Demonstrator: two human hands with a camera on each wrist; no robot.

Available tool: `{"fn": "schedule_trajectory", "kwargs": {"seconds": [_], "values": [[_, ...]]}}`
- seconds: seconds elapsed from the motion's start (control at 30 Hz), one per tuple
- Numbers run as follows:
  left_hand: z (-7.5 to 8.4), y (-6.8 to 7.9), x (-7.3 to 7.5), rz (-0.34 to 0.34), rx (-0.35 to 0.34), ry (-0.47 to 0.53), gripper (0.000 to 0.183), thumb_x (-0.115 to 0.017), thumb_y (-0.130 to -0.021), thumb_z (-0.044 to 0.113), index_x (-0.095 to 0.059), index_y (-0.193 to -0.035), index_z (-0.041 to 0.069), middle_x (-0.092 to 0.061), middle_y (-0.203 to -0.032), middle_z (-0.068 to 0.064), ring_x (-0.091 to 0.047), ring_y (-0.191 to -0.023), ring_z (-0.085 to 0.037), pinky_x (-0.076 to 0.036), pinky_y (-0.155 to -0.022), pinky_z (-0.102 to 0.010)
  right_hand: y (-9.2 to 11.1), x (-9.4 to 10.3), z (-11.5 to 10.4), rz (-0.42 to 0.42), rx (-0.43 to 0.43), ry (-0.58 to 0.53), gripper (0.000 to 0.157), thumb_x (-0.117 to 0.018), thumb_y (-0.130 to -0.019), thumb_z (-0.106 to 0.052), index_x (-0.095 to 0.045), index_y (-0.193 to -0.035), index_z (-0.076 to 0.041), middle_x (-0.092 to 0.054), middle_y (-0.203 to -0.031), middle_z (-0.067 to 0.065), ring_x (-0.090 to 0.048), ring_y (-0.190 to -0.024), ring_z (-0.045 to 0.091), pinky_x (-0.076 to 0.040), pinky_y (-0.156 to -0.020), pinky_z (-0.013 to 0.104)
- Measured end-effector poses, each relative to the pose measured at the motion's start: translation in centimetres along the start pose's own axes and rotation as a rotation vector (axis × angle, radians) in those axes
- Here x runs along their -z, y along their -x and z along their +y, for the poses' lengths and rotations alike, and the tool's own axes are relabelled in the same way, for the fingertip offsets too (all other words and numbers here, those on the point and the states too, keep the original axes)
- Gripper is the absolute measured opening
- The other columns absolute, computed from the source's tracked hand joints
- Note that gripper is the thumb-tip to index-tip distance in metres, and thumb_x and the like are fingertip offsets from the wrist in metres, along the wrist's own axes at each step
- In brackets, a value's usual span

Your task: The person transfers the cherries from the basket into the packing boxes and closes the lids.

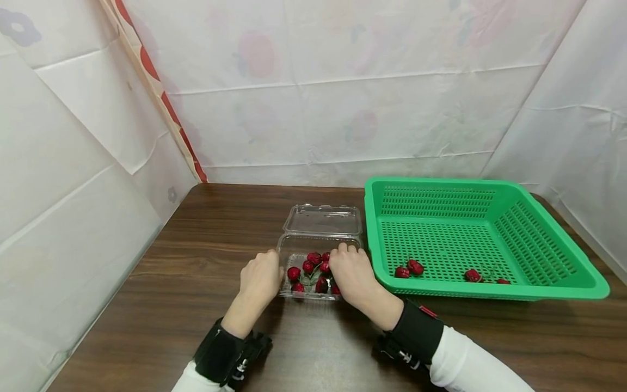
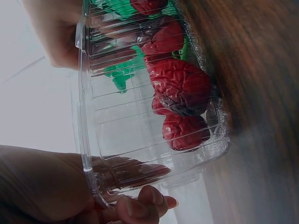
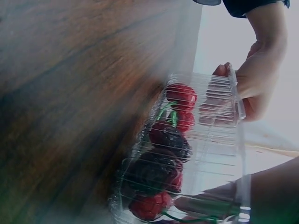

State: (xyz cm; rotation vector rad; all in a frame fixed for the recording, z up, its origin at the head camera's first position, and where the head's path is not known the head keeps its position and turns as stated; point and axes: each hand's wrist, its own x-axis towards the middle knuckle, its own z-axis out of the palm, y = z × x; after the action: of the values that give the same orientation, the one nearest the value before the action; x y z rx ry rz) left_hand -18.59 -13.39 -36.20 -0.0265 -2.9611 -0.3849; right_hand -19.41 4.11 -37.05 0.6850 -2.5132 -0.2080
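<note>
A clear plastic clamshell box point(image 1: 313, 296) lies on the table, its lid point(image 1: 323, 220) folded back behind it. Dark red, wrinkled cherries point(image 1: 321, 284) with green stems fill part of the bottom. My left hand point(image 1: 260, 276) grips the left side wall, thumb on the inner side and fingers curled outside, as the left wrist view shows. My right hand point(image 1: 354, 275) reaches over the right side, its bent fingers inside among the cherries. In the right wrist view a fingertip is right at a stemmed cherry point(image 3: 149, 205); I cannot tell whether the fingers hold it.
To the right stands a green slotted basket point(image 1: 441, 218), close beside the box, with several cherries point(image 1: 415, 267) along its near side. The brown wooden table point(image 1: 206, 239) extends to the left. White patterned sheeting point(image 1: 313, 109) hangs behind and at both sides.
</note>
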Motion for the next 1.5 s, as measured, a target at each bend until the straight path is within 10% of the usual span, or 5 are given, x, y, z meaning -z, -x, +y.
{"fn": "schedule_trajectory", "kwargs": {"seconds": [0.53, 0.83, 1.5], "values": [[-0.2, 0.1, -0.1, -0.004, 0.002, 0.005, 0.016, -0.063, -0.078, 0.009, -0.055, -0.069, -0.001, -0.058, -0.064, -0.016, -0.056, -0.052, -0.029, -0.04, -0.04, -0.038, 0.5, 3.3, 0.8, 0.045, 0.129, -0.148, 0.009, -0.067, -0.074, -0.004, -0.058, -0.074, -0.006, -0.049, -0.065, 0.005, -0.048, -0.055, 0.016, -0.03, -0.044, 0.023], [-0.3, 0.2, -0.1, 0.002, -0.006, -0.002, 0.017, -0.064, -0.078, 0.01, -0.056, -0.071, -0.002, -0.058, -0.064, -0.016, -0.056, -0.051, -0.028, -0.039, -0.039, -0.036, 0.9, 5.4, 1.9, -0.014, 0.123, -0.453, 0.01, -0.069, -0.075, -0.011, -0.059, -0.076, -0.006, -0.049, -0.068, 0.001, -0.051, -0.061, 0.013, -0.043, -0.053, 0.024], [0.0, 0.0, -0.1, -0.001, 0.002, -0.004, 0.016, -0.063, -0.078, 0.01, -0.055, -0.07, -0.001, -0.058, -0.064, -0.016, -0.056, -0.052, -0.028, -0.041, -0.042, -0.038, 2.9, 7.2, 6.0, 0.056, 0.079, -0.61, 0.009, -0.07, -0.074, -0.007, -0.062, -0.077, -0.011, -0.054, -0.073, -0.006, -0.052, -0.062, 0.006, -0.043, -0.056, 0.02]]}}
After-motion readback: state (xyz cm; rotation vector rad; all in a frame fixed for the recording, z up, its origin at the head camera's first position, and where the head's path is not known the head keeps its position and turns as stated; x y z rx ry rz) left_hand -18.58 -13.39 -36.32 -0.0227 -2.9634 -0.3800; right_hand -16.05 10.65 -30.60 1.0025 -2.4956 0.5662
